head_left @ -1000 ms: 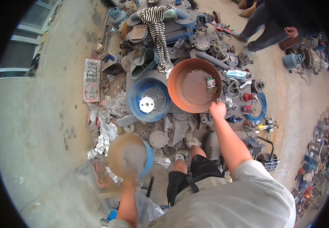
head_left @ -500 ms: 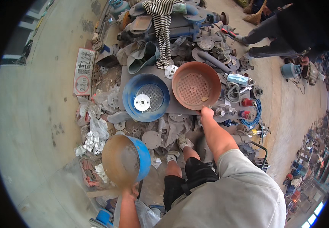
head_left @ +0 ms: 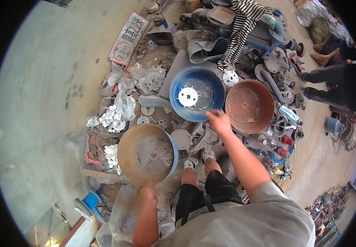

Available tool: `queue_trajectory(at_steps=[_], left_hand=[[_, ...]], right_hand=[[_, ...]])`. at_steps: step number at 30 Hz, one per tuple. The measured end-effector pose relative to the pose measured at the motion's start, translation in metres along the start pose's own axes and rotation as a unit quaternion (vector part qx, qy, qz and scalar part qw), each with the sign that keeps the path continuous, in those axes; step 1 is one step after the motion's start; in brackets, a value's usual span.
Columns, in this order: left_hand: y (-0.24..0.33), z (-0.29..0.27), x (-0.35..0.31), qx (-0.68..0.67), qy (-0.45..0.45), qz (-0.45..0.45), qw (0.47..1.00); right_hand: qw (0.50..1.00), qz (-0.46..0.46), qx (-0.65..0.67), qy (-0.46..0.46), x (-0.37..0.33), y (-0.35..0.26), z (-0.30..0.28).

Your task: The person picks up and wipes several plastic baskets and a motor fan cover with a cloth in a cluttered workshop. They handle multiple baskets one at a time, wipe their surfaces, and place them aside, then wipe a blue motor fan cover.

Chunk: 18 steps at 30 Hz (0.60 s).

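Observation:
My left hand (head_left: pixel 147 192) grips the near rim of a round metal fan cover (head_left: pixel 125 154), blue outside and rusty inside, with a perforated bottom. It is held up, tilted, above the cluttered floor. My right hand (head_left: pixel 219 121), slightly blurred, is at the near right rim of a blue fan cover (head_left: pixel 177 99), thumb and fingers apart; whether it touches the rim I cannot tell. Inside that cover lies a white plastic fan wheel (head_left: pixel 188 96). Just right of my right hand rests a red-brown fan cover (head_left: pixel 270 108) with a perforated bottom.
Another white fan wheel (head_left: pixel 230 78) lies between the two resting covers. White parts in clear bags (head_left: pixel 124 105) sit at left, below a sign board (head_left: pixel 128 39). A striped cloth (head_left: pixel 244 26) drapes over pump parts behind. Another person's legs (head_left: pixel 330 80) are at the far right.
My right hand has let go of the red-brown cover's rim and moved left to the blue cover. My left hand has tilted its cover so more of the inside shows. The view has turned.

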<state>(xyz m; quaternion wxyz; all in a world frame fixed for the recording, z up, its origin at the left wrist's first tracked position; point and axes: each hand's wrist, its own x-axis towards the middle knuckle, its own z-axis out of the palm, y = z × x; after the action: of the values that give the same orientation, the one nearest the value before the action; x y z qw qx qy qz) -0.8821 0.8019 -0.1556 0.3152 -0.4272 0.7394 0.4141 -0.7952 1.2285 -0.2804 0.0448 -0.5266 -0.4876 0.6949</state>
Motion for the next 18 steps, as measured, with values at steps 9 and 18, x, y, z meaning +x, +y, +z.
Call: queue_trajectory(at_steps=[9, 18], left_hand=[[0.022, -0.006, -0.069, -0.014, 0.013, 0.08, 0.997], [0.064, 0.045, -0.069, -0.007, -0.06, 0.127, 0.99]], right_hand=[[0.906, 0.099, -0.411, -0.016, 0.218, 0.054, 0.099], [0.95, -0.086, -0.284, 0.094, 0.06, -0.02, -0.012]])
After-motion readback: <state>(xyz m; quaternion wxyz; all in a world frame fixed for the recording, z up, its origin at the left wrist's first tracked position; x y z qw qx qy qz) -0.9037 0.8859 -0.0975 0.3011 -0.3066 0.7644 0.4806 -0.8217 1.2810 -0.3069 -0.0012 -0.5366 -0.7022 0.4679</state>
